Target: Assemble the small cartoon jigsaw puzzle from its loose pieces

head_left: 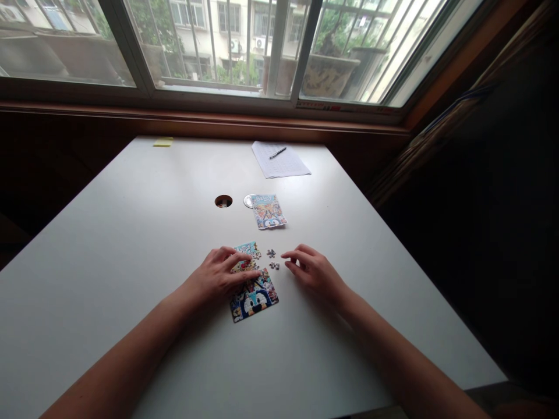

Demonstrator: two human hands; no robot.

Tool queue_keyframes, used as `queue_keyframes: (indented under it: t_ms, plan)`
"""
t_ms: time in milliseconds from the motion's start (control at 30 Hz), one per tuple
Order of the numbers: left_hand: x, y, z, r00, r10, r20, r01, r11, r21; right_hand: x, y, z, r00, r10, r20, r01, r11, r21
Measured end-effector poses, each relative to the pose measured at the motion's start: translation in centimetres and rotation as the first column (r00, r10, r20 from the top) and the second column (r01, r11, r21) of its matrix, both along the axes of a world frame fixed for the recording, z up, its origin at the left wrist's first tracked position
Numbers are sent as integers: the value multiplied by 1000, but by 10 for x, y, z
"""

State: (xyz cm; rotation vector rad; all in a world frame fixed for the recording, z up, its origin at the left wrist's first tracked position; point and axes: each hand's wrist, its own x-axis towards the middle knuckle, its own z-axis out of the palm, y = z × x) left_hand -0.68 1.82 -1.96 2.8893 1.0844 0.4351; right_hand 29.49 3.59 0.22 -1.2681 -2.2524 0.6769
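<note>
A partly assembled jigsaw puzzle lies flat on the white table, a blue cartoon dog's face at its near end. There is a gap along its upper right side. My left hand rests on the puzzle's left part with its fingers stretched out, covering some of the picture. Just right of the gap lie a few loose puzzle pieces, an upper cluster and a lower cluster. Beside them is my right hand, its thumb and forefinger slightly apart with nothing visible between them.
Beyond the puzzle lies a printed picture sheet, partly over a round silvery disc. A round hole pierces the table to its left. Farther back are paper sheets, a pen and yellow sticky notes below the window.
</note>
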Motion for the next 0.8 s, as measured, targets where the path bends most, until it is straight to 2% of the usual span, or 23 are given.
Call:
queue_keyframes:
  t_ms: [233,367,567,800]
  plan:
    - [-3,0,-1,999,-33,17,33,999,10,-5,-4,-10,1000,20,19,-21,997,68]
    - [-5,1,1,996,-52,68,51,999,16,-10,-6,-15,1000,-13,23,11,995,104]
    - [-1,-1,8,990,-56,126,59,998,-24,-17,-8,-13,999,-47,-6,48,998,48]
    - [0,-2,12,992,-92,92,96,994,-51,-19,-6,-9,999,-31,-32,30,998,-53]
